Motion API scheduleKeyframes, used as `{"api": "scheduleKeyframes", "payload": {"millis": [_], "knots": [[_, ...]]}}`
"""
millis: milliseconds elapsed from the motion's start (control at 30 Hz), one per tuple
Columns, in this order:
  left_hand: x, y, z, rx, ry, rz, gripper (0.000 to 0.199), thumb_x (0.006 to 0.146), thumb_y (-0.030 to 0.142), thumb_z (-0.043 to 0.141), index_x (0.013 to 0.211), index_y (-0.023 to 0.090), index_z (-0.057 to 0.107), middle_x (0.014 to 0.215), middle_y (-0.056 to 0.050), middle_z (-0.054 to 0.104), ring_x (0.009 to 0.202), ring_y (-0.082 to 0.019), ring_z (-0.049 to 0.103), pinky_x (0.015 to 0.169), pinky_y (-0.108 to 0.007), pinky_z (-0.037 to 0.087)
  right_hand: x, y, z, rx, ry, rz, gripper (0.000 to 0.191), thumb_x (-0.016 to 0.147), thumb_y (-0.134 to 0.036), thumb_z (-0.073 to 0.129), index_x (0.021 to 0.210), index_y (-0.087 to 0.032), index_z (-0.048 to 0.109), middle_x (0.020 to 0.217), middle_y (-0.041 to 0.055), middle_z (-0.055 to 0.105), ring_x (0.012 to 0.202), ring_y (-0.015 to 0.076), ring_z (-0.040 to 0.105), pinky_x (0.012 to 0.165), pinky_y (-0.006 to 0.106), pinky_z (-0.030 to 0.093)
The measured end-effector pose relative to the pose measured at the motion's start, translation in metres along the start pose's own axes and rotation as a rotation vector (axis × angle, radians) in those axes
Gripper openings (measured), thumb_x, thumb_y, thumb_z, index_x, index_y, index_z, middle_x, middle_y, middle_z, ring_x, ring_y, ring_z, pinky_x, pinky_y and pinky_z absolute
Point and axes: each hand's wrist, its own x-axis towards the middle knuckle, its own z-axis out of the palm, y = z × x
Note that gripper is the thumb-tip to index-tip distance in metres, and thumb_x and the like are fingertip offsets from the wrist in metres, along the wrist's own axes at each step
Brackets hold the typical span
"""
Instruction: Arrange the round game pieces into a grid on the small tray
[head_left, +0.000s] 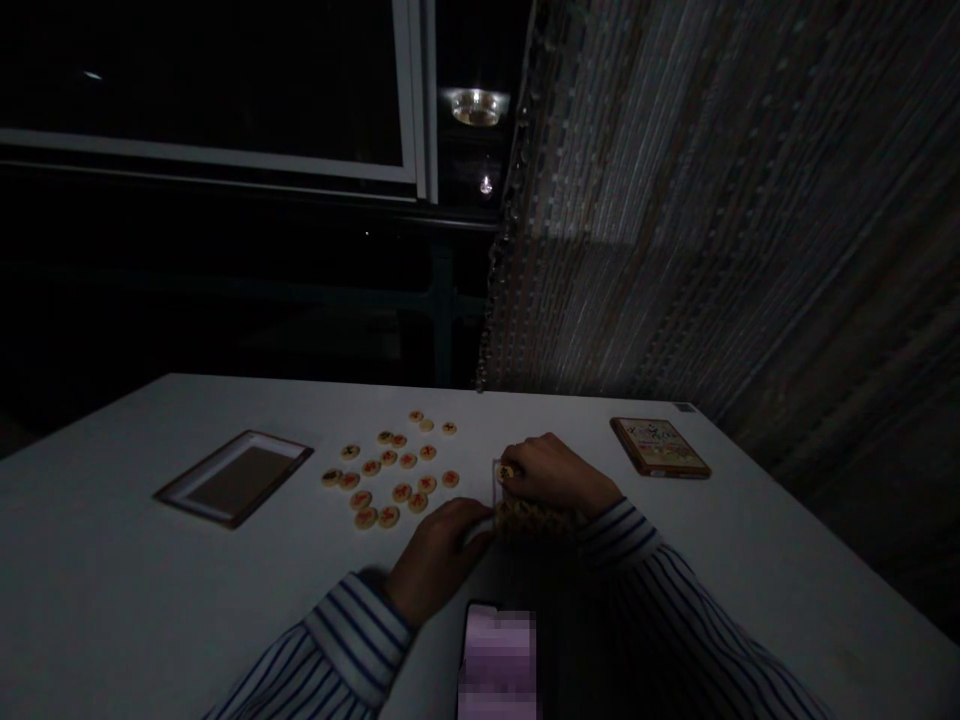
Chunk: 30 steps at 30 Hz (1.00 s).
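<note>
My right hand (555, 472) is closed on a xiangqi piece (505, 473) at the left end of a small tray. Rows of pale round pieces (529, 518) sit in this tray, partly covered by that hand and in shadow. My left hand (439, 560) has its thumb and forefinger at the near left corner of the tray (496, 490), pinching its edge. Left of the tray, several loose xiangqi pieces (388, 457) with red or dark characters lie scattered on the white table (262, 590).
An open box half (238, 445) with a brown rim lies at the left. A box lid (660, 446) with printed writing rests at the right. Close to me is a phone (498, 660) with a lit screen. A bead curtain (637, 200) hangs behind the table.
</note>
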Motion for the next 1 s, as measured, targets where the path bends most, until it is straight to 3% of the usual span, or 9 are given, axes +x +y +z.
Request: {"api": "scheduleKeyframes", "payload": {"millis": [200, 633, 1000], "knots": [[-0.0006, -0.0018, 0.0016, 0.062, -0.029, -0.001, 0.025, 0.079, 0.021, 0.048, 0.101, 0.022, 0.059, 0.097, -0.005, 0.062, 0.092, -0.018, 0.056, 0.083, -0.031, 0.043, 0.0005, -0.0005, 0.0070, -0.033, -0.036, -0.044, 0.023, 0.078, -0.028, 0.047, 0.089, -0.018, 0.064, 0.090, 0.0086, 0.067, 0.085, 0.0214, 0.059, 0.072, 0.029, 0.035], [-0.0004, -0.0037, 0.0049, 0.148, -0.060, 0.000, 0.022, 0.081, 0.021, 0.046, 0.099, 0.022, 0.058, 0.096, -0.004, 0.062, 0.090, -0.018, 0.055, 0.082, -0.032, 0.043, 0.0009, -0.0012, 0.0033, -0.046, -0.129, -0.011, 0.027, 0.080, -0.030, 0.043, 0.094, -0.019, 0.063, 0.097, 0.0083, 0.065, 0.091, 0.0213, 0.057, 0.075, 0.030, 0.034], [-0.0003, -0.0045, 0.0045, 0.160, -0.073, 0.010, 0.021, 0.081, 0.022, 0.046, 0.099, 0.022, 0.058, 0.096, -0.003, 0.062, 0.091, -0.017, 0.055, 0.081, -0.031, 0.043, -0.0008, 0.0008, 0.0052, -0.017, -0.121, -0.061, 0.026, 0.080, -0.029, 0.043, 0.095, -0.023, 0.063, 0.096, 0.0058, 0.065, 0.093, 0.0209, 0.056, 0.079, 0.031, 0.033]]}}
